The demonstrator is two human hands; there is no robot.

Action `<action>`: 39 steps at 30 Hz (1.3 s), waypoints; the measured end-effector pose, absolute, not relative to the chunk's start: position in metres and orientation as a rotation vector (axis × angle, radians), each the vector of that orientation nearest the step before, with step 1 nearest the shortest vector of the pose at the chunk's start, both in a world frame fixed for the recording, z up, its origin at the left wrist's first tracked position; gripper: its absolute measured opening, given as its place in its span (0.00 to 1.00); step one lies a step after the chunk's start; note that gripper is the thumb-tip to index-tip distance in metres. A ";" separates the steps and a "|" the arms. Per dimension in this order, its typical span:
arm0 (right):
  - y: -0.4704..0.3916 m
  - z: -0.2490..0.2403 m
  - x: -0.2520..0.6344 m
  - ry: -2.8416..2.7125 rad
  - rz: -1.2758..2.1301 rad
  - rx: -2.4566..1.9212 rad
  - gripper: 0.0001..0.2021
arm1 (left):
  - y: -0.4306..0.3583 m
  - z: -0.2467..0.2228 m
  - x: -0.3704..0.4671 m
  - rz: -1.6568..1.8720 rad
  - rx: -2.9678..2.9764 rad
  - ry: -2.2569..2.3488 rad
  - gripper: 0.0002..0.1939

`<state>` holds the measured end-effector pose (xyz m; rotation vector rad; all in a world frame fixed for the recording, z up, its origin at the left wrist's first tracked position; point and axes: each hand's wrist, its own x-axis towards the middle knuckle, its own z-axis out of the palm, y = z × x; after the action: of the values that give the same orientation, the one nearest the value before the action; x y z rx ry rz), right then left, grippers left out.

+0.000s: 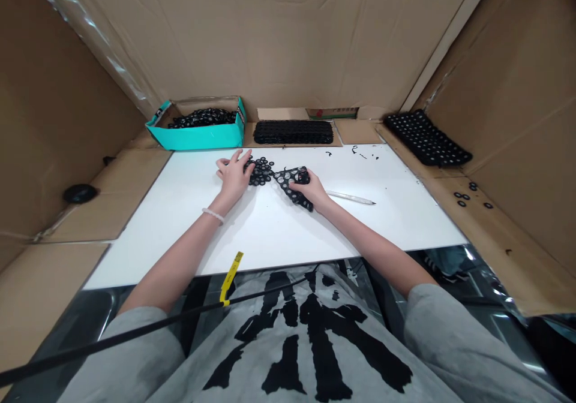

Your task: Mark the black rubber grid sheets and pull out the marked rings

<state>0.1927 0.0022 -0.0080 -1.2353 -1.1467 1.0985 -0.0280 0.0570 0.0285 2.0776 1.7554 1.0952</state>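
Note:
A pile of small black rings (261, 171) lies on the white board (270, 229). My left hand (235, 173) rests at the pile's left side, palm down, with its fingers spread. Just right of the rings is a black perforated sheet (290, 184) with rows of round holes. My right hand (312, 190) grips the sheet at its right side, thumb on top. Its left corner reaches the edge of the ring pile. Behind my right hand, a white pen (351, 198) lies on the board.
At the back left stands a teal box (198, 136) holding black perforated pieces. A black stack (293, 132) sits at the back centre. On the right ledge are another perforated sheet (427, 139) and several loose rings (462, 197). Cardboard walls (288, 43) surround the board.

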 end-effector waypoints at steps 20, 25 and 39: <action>0.004 -0.006 0.194 -1.092 1.132 -1.236 0.24 | 0.037 0.032 -0.012 1.068 2.269 1.595 0.26; -0.001 0.003 0.192 -1.045 1.247 -1.160 0.25 | 0.019 0.034 0.007 0.754 2.373 1.246 0.14; 0.002 -0.003 0.196 -1.079 1.212 -1.276 0.30 | 0.040 0.028 -0.007 1.030 2.151 1.555 0.14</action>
<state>0.1960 0.0024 -0.0029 -1.2763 -1.0795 1.2124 -0.0072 0.0402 0.0283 2.1513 1.5545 1.0298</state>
